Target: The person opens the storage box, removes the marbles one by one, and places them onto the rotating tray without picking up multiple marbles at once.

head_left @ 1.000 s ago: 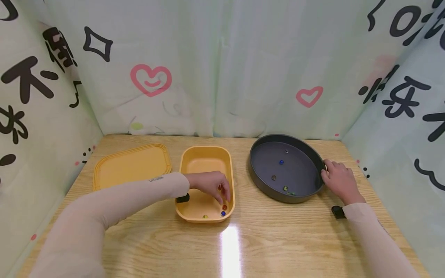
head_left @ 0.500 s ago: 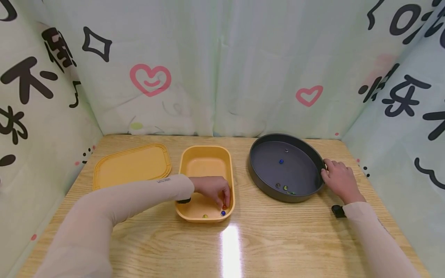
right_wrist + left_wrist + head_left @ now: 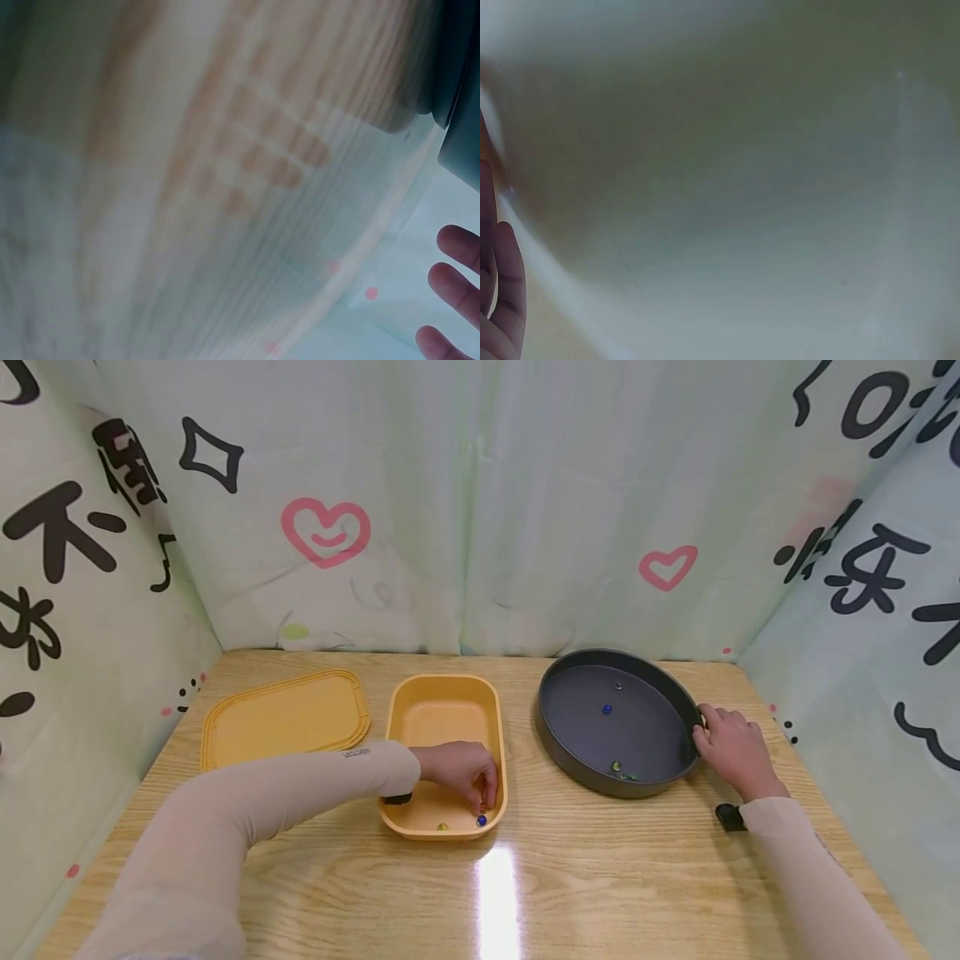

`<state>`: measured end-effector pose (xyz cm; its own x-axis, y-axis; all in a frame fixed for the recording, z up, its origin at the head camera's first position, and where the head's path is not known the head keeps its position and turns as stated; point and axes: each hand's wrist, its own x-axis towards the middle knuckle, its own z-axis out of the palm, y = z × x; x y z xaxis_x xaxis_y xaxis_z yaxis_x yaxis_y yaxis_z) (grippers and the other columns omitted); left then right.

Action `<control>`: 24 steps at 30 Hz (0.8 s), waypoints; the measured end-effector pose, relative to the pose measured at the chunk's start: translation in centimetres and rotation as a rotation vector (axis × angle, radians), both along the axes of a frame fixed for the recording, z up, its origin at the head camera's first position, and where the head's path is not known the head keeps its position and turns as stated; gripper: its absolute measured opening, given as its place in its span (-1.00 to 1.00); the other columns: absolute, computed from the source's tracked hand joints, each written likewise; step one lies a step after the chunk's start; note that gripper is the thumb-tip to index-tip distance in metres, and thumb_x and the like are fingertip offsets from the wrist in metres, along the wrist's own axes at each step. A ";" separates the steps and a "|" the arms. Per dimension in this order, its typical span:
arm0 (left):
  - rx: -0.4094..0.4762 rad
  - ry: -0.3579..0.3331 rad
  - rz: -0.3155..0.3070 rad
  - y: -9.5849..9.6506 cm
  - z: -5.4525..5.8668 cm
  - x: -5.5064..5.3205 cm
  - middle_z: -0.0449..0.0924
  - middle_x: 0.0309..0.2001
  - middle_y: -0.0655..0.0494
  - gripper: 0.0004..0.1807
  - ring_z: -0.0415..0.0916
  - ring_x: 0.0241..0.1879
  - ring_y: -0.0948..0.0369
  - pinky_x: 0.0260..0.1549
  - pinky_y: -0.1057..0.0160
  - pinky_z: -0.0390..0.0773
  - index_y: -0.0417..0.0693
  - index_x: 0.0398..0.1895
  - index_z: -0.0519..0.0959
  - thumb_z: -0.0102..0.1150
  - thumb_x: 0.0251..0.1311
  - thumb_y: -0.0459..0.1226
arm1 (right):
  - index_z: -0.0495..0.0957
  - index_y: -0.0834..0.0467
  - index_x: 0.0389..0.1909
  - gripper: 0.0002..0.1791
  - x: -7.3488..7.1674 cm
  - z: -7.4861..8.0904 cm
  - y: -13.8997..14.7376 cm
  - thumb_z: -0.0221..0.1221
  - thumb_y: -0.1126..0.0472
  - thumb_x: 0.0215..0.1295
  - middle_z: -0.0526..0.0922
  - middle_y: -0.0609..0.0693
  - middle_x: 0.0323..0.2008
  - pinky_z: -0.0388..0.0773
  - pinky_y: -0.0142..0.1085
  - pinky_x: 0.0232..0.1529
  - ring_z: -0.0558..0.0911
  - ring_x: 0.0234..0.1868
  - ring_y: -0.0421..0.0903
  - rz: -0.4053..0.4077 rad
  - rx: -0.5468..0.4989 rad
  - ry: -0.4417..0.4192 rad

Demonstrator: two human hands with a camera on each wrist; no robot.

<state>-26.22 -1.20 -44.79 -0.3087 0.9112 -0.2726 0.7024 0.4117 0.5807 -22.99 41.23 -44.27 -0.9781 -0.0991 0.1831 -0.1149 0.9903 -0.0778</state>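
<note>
Inside a yellow plastic container (image 3: 442, 702), my left hand (image 3: 459, 768) reaches down and pinches a red marble (image 3: 483, 807) at its fingertips. A blue marble (image 3: 482, 820) lies just below them, and a yellow marble (image 3: 442, 827) rests by the near wall. My right hand (image 3: 733, 750) holds the right rim of a round dark pan (image 3: 577, 731). In the pan lie a blue marble (image 3: 607, 710), a clear marble (image 3: 618, 686) and greenish marbles (image 3: 617, 767) near the front. The right wrist view shows fingertips (image 3: 454, 289) beside the dark pan wall (image 3: 461, 150).
A yellow lid (image 3: 288, 718) lies flat at the back left of the wooden table (image 3: 360, 893), partly behind the left sleeve. Printed curtains (image 3: 480, 510) enclose the back and sides. The left wrist view is mostly a pale blur.
My left hand has lowered slightly to the red marble and taken it between the fingertips. A brownish marble in the pan has rolled toward the front and no longer shows. My right hand stays put.
</note>
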 end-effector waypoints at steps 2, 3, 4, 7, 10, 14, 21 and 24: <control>-0.002 0.014 -0.003 0.0 -0.1 0.0 0.67 -0.48 0.38 -0.92 0.44 -0.46 0.54 -0.37 0.56 0.44 0.08 -0.45 0.73 0.44 -0.08 -0.24 | 0.34 0.37 0.08 -0.62 0.0 0.0 0.0 -0.07 0.20 0.37 0.51 0.43 -0.04 0.34 0.26 -0.19 0.46 -0.08 0.37 0.000 0.000 -0.002; -0.003 0.018 -0.004 0.0 -0.1 -0.1 0.67 -0.49 0.39 -0.92 0.44 -0.46 0.53 -0.37 0.56 0.44 0.09 -0.45 0.73 0.44 -0.08 -0.24 | 0.34 0.37 0.08 -0.62 0.0 0.0 0.0 -0.07 0.20 0.37 0.51 0.43 -0.04 0.34 0.26 -0.19 0.46 -0.08 0.37 0.000 0.001 -0.002; -0.004 0.019 -0.005 -0.1 -0.1 -0.1 0.67 -0.49 0.39 -0.92 0.44 -0.46 0.52 -0.36 0.56 0.44 0.09 -0.46 0.73 0.43 -0.07 -0.24 | 0.34 0.37 0.08 -0.62 0.0 0.0 0.0 -0.07 0.20 0.37 0.51 0.43 -0.04 0.34 0.26 -0.19 0.46 -0.08 0.37 0.000 0.001 -0.001; -0.013 0.021 -0.009 -0.1 -0.2 -0.2 0.66 -0.49 0.39 -0.93 0.44 -0.45 0.51 -0.34 0.55 0.44 0.09 -0.45 0.73 0.42 -0.05 -0.25 | 0.34 0.37 0.08 -0.62 0.0 0.0 0.0 -0.08 0.20 0.37 0.51 0.43 -0.04 0.34 0.26 -0.19 0.45 -0.08 0.37 -0.001 0.001 -0.002; -0.025 0.032 -0.010 -0.1 -0.2 -0.2 0.65 -0.48 0.40 -0.92 0.44 -0.45 0.50 -0.33 0.56 0.43 0.10 -0.43 0.73 0.42 -0.05 -0.25 | 0.33 0.37 0.08 -0.62 0.0 0.0 0.0 -0.08 0.20 0.37 0.50 0.43 -0.03 0.33 0.26 -0.19 0.45 -0.08 0.37 -0.003 0.000 -0.005; -0.030 0.046 -0.011 -0.1 -0.2 -0.1 0.64 -0.49 0.39 -0.91 0.44 -0.45 0.51 -0.33 0.55 0.44 0.09 -0.43 0.73 0.42 -0.05 -0.27 | 0.33 0.37 0.09 -0.62 0.0 0.1 -0.1 -0.08 0.20 0.37 0.50 0.44 -0.03 0.33 0.27 -0.18 0.45 -0.07 0.37 -0.006 0.000 -0.010; -0.034 0.000 -0.001 -0.4 0.2 -0.4 0.65 -0.48 0.35 -0.91 0.48 -0.45 0.49 -0.34 0.54 0.49 0.05 -0.43 0.71 0.40 -0.04 -0.32 | 0.33 0.37 0.08 -0.62 0.1 0.1 -0.2 -0.08 0.20 0.37 0.50 0.43 -0.03 0.33 0.26 -0.19 0.45 -0.08 0.37 -0.005 0.004 -0.014; -0.035 -0.001 0.006 -0.6 0.8 -0.6 0.66 -0.48 0.34 -0.91 0.49 -0.44 0.48 -0.34 0.54 0.51 0.05 -0.44 0.71 0.40 -0.04 -0.32 | 0.33 0.37 0.08 -0.62 0.1 0.1 -0.1 -0.08 0.20 0.37 0.50 0.44 -0.03 0.33 0.26 -0.19 0.45 -0.08 0.37 -0.004 0.005 -0.012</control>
<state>-26.86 -1.84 -43.94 -0.3135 0.8993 -0.3049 0.6991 0.4358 0.5668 -22.90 41.10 -44.18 -0.9807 -0.0959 0.1705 -0.1099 0.9912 -0.0745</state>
